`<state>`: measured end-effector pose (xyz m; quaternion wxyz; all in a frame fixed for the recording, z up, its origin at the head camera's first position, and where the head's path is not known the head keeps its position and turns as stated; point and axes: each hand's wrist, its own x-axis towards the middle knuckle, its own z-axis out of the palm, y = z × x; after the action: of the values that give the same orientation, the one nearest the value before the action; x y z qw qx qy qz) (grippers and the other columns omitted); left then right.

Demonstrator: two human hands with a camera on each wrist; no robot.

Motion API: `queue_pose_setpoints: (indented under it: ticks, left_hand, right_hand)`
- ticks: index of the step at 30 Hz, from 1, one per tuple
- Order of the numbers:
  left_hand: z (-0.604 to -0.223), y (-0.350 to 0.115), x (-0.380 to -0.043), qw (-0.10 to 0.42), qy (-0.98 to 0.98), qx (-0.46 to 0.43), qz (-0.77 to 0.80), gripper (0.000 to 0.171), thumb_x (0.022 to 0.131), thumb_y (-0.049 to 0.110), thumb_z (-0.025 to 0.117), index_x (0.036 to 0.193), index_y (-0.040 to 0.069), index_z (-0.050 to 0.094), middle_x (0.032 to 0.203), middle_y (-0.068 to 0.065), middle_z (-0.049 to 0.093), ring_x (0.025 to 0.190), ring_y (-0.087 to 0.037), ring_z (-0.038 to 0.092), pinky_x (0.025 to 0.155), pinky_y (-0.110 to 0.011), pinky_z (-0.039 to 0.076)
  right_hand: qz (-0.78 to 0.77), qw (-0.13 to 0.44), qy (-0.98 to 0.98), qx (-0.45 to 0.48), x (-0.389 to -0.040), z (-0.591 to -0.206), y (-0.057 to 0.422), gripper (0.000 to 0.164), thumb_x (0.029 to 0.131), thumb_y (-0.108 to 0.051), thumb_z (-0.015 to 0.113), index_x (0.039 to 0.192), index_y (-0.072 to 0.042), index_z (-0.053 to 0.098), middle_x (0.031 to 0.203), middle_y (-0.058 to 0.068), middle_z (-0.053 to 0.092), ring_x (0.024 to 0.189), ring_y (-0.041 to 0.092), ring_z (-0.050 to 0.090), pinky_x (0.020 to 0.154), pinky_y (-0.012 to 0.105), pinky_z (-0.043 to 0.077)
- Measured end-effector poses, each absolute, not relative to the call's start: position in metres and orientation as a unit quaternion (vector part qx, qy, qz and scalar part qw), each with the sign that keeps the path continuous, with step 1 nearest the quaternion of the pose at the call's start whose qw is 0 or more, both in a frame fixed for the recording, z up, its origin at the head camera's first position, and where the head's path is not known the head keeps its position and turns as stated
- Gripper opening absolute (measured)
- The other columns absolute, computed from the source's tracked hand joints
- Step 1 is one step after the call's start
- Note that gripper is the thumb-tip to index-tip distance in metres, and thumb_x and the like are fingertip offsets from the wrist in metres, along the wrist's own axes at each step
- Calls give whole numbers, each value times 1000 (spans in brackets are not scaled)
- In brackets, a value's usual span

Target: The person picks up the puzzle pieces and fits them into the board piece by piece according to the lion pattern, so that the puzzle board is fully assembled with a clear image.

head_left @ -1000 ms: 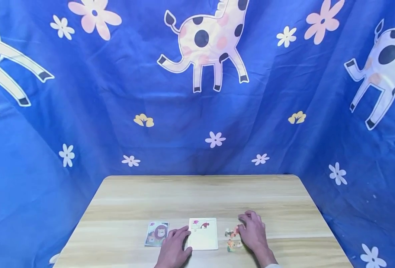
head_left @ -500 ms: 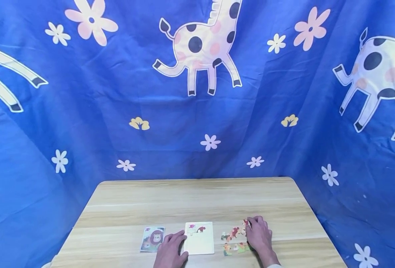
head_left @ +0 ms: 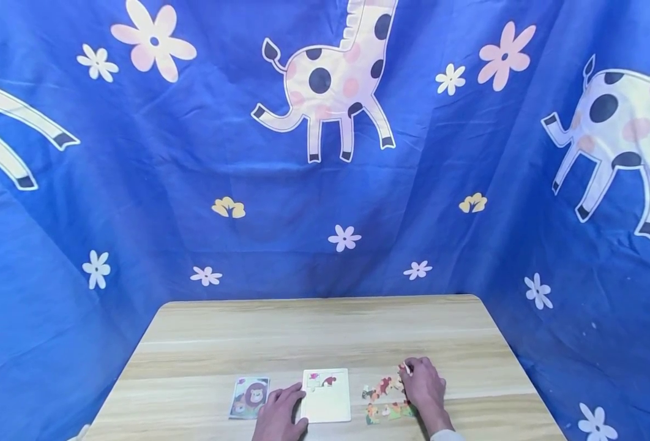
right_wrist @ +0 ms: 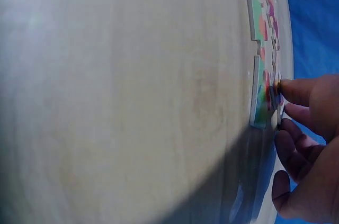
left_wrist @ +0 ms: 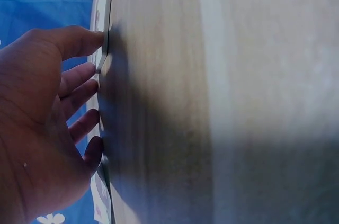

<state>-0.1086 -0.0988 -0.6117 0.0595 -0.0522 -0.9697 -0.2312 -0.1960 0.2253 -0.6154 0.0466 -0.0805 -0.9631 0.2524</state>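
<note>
Right hand (head_left: 425,384) pinches a puzzle piece (head_left: 403,369) between thumb and finger — at the far right of the other loose pieces (head_left: 384,385). Left hand (head_left: 278,414), fingers apart, touches the left edge of the white board (head_left: 329,407) — a lion picture (head_left: 250,398) lies farther left on the table (head_left: 314,331).

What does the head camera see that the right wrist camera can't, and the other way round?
Only the head view shows the left hand, the lion picture, the white tray and the spotted animals on the cloth.

Only the right wrist view shows, up close, the thick side edges of some puzzle pieces and the inner side of the right hand's fingers.

Both show the right hand at the puzzle pieces, the wooden table and some blue cloth.
</note>
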Motion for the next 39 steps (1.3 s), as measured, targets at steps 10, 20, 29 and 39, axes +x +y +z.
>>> queue_pose_setpoints:
  ticks: [10, 20, 29, 39]
  left_hand:
    - [-612, -103, -111, 47, -968, -69, -235, 49, 65, 33, 71, 111, 13, 67, 128, -3, 62, 105, -29, 54, 76, -49, 49]
    - [-618, -115, -118, 43, -966, -93, -237, 50, 68, 39, 72, 112, 14, 66, 128, -3, 61, 103, -33, 55, 70, -53, 50]
    - [-630, -128, -126, 67, -965, -106, -232, 62, 67, 62, 71, 111, 18, 65, 126, -1, 63, 99, -28, 56, 71, -48, 49]
    - [-624, -141, -144, 45, -963, -126, -232, 51, 72, 48, 70, 113, 17, 64, 128, -1, 61, 101, -31, 55, 68, -49, 50]
  right_hand:
    - [290, 56, -949, -106, -192, -613, 218, 37, 81, -23, 73, 116, -9, 68, 110, 13, 64, 96, 30, 63, 71, 46, 42]
    - [277, 89, -951, -101, -188, -617, 207, 29, 82, -23, 73, 110, -24, 65, 90, -3, 68, 86, 23, 66, 67, 42, 40]
    - [298, 95, -944, -109, -185, -618, 194, 35, 84, -25, 71, 118, -26, 64, 77, -15, 62, 83, 17, 66, 72, 43, 40]
    - [387, 79, -910, -126, -190, -611, 161, 39, 85, -27, 70, 123, -29, 64, 74, -12, 58, 64, 7, 52, 55, 24, 39]
